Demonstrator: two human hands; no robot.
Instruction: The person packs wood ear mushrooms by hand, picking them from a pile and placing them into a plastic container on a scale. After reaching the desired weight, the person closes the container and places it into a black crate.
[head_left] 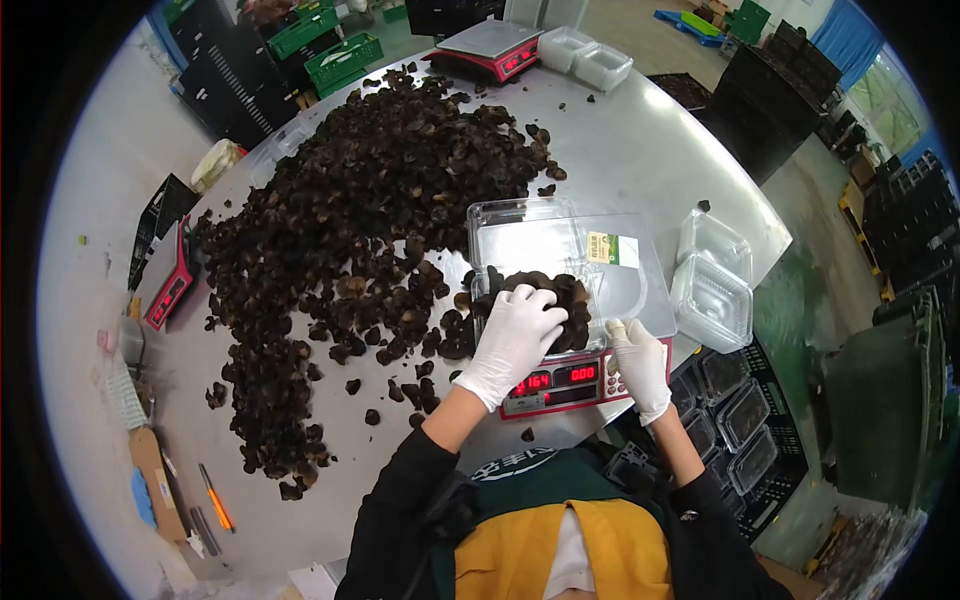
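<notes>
My left hand, in a white glove, curls its fingers over dark wood ear mushrooms heaped in a clear plastic box. The box's clear lid is hinged back on its far side. Beneath the box is a red digital scale with lit red digits. My right hand, also gloved, is closed at the scale's right side, beside the buttons. What its fingers hold, if anything, is hidden. A green-and-white label lies flat just beyond the box.
A large wood ear pile covers the metal table's left side. Clear boxes stand at the right edge, above a black crate of packed boxes. Other scales sit at the far and left edges. An orange cutter lies front left.
</notes>
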